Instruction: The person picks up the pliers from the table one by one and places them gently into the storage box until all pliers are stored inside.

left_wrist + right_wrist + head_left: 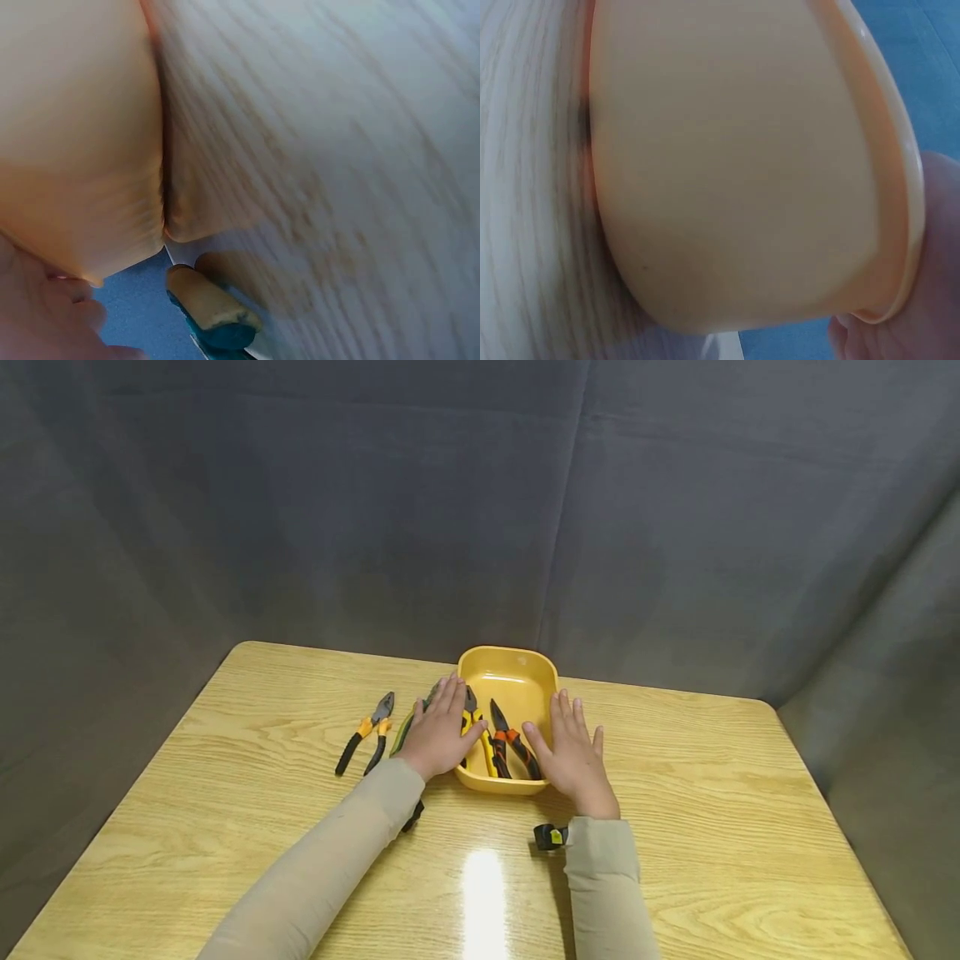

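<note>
- Bin point(504, 787): yellow, glossy, rounded rectangle with smooth walls and a lipped rim. Upright on the bench point(697, 793), near the far edge, long axis running away from the person. Left hand point(435, 737) at its left rim, right hand point(574, 758) at its right.
- Yellow-and-black pliers point(487, 748): inside the bin, left side. Dark metal head points away, handles toward the near wall. Partly hidden by the left hand.
- Long-nose pliers point(500, 742): orange-and-black handles, spread apart at the near wall. Dark tapered nose points away. Inside the bin, just right of the yellow pair.
</note>
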{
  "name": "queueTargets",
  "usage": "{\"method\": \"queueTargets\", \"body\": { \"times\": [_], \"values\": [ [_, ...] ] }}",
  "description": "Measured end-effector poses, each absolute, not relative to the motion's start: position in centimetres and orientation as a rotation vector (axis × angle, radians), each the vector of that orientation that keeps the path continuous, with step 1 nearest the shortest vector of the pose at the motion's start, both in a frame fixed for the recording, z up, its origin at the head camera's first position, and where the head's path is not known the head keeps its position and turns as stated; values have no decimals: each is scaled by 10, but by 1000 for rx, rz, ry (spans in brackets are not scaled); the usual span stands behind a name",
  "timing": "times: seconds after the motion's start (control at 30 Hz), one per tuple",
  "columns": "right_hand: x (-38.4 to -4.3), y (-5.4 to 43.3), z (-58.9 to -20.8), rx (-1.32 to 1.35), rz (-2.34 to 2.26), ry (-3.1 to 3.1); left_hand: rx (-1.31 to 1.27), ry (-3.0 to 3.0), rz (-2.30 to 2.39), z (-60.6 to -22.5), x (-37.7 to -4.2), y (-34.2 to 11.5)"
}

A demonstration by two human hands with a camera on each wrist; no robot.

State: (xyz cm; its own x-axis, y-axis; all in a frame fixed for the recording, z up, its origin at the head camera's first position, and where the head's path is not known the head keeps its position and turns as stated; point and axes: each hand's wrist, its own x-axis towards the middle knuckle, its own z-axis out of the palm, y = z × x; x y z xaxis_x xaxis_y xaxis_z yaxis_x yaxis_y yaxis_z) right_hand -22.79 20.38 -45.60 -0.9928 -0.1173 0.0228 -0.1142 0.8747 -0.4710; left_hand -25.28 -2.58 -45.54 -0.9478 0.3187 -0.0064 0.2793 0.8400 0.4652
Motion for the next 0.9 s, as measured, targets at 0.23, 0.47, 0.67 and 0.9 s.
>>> {"method": "queueTargets", "body": {
  "times": [0.23,0.47,0.67,0.9],
  "values": [
    [-226,202,-455,-196,-796,3025,457,2957,752,-457,-252,-29],
    [-227,203,-455,-190,-805,3028,458,2980,881,-456,-249,-33],
    [-227,203,-455,-182,-821,3014,401,2962,997,-453,-243,-43],
    [-227,203,-455,-181,-852,3006,260,2875,1175,-452,-237,-60]
  ]
}}
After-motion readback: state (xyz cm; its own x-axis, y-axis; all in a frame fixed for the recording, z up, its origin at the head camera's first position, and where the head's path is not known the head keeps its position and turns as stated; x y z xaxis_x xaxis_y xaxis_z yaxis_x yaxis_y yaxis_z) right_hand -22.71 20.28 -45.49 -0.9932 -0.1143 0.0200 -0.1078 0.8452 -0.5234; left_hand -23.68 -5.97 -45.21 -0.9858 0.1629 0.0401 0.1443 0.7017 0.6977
